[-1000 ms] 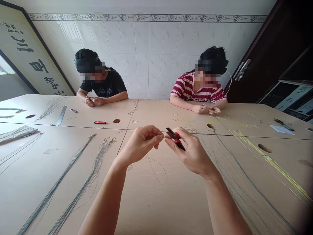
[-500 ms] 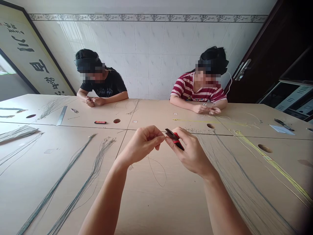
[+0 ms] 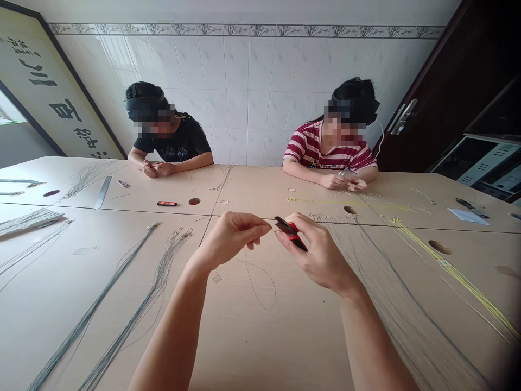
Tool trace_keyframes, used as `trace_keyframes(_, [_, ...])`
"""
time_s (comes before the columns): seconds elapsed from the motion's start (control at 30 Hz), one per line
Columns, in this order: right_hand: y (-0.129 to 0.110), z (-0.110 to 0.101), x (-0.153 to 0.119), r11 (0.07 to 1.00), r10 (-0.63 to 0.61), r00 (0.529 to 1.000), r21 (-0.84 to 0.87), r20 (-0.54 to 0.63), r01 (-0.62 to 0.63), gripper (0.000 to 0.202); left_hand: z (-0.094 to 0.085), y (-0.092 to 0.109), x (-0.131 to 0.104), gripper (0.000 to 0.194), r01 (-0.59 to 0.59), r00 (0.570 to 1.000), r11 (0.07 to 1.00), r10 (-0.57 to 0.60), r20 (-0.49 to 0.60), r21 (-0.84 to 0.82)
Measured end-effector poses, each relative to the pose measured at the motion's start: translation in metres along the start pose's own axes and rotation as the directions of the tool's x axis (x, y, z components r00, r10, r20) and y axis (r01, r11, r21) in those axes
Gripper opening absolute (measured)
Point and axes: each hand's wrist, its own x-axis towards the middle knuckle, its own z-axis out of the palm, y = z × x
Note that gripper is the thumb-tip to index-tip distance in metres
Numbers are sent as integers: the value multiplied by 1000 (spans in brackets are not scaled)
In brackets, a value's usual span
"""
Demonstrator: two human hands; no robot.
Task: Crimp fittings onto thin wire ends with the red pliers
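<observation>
My left hand pinches the end of a thin cord, whose loop hangs below the fingers over the table. Small black pliers with red on the handles are held in my right hand, their jaws pointing up and left. The tips of my right thumb and finger are close together beside the jaws; anything tiny between them is too small to make out. A narrow gap separates the fingertips of my two hands. Bundles of grey-green cords lie left of my left arm.
Yellow cords and thin grey cords spread across the right side. A red and black marker, a steel ruler and round table holes are farther out. Two people sit opposite, their hands on the table.
My left hand has moved slightly left, away from the pliers, widening the gap between my hands. My right hand and the pliers are almost where they were.
</observation>
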Motion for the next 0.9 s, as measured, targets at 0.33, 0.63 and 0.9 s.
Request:
trace_keyframes(0.33, [-2,-7,-1,1000,23,1000,21,-10,-22,13,0,-11,7,43,-23,949,983,79,306,-180])
trace_keyframes(0.63, [7,-16,0,995,98,991,-9,-95,-99,19,-2,-18,-4,43,250,783,884,56,620,-396])
trace_keyframes(0.9, [3,-13,0,992,117,991,61,-62,-113,18,-14,-16,-18,56,27,968,812,125,220,-583])
